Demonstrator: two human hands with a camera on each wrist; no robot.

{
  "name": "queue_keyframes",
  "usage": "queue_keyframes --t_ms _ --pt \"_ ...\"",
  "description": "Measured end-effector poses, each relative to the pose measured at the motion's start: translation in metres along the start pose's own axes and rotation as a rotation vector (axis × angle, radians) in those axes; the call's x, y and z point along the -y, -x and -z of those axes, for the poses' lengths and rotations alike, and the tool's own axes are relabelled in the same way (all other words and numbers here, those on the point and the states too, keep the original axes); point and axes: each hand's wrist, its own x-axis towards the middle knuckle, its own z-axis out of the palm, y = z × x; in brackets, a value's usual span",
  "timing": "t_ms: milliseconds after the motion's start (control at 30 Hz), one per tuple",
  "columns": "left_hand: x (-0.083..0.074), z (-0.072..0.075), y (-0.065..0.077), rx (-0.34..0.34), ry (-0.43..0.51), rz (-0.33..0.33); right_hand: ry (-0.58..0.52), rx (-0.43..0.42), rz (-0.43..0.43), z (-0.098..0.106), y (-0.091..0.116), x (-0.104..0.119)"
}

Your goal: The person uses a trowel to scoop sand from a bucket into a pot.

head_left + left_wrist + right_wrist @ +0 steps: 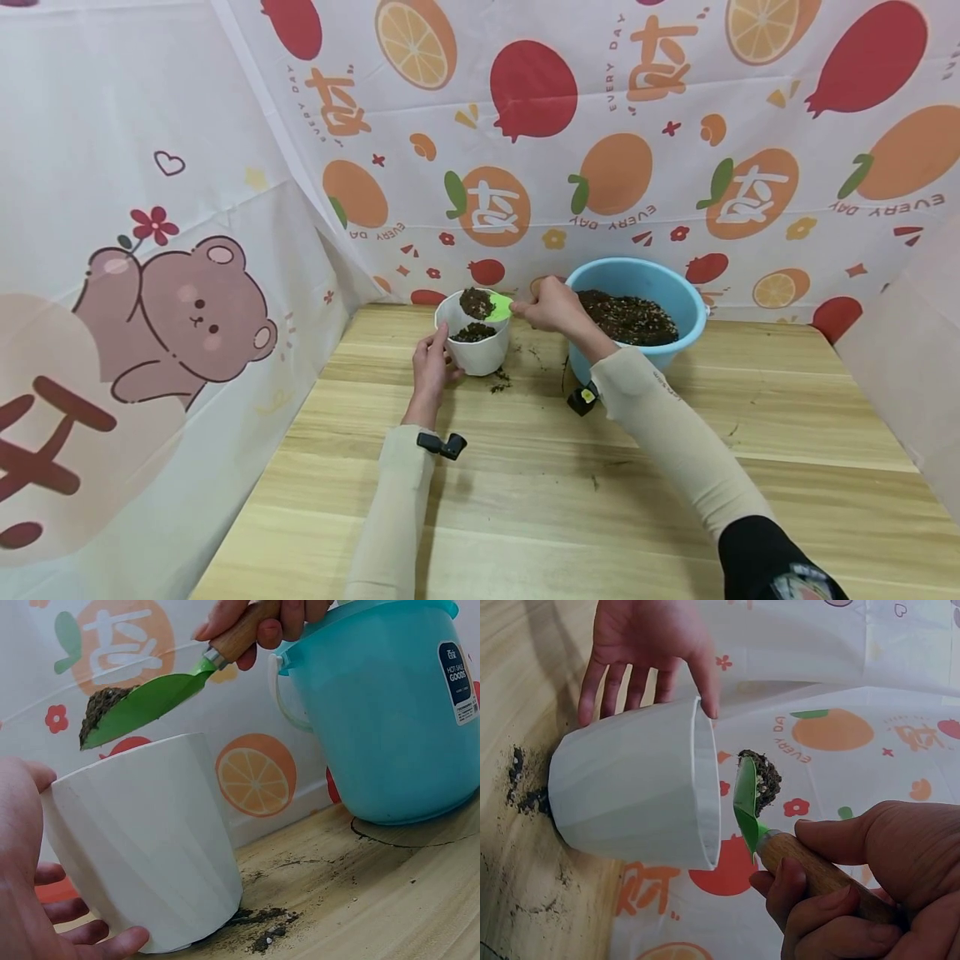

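My right hand [553, 307] grips the wooden handle [810, 866] of a small green trowel [154, 701]. The trowel's blade carries a heap of dark soil [105, 711] above the mouth of a white plant pot [483, 357]. More dark soil [474, 332] lies inside the pot, which stands on the table. At the pot's left side, my left hand [431, 365] rests with its thumb at the rim and its fingers extended along the wall. In the right wrist view, the left hand [651, 645] has mostly straight fingers against the pot.
A light blue bucket [382, 712] part full of dark soil [630, 318] stands right of the pot, under my right forearm. Loose soil crumbs [501, 382] are scattered on the wooden table [517, 508]. Behind hangs a fruit-printed sheet [675, 92].
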Motion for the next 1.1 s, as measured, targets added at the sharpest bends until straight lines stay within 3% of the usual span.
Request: queue_keyframes --t_ms 233,667,1100 --pt "0.000 -0.002 -0.002 -0.017 0.002 0.012 0.013 0.010 -0.028 -0.007 -0.005 0.002" --pt "-0.002 -0.002 -0.001 0.010 -0.011 0.006 0.032 0.036 -0.075 -0.019 -0.017 0.004" --pt "-0.002 -0.001 0.001 0.013 -0.004 0.004 0.095 0.077 -0.065 -0.031 -0.026 0.005"
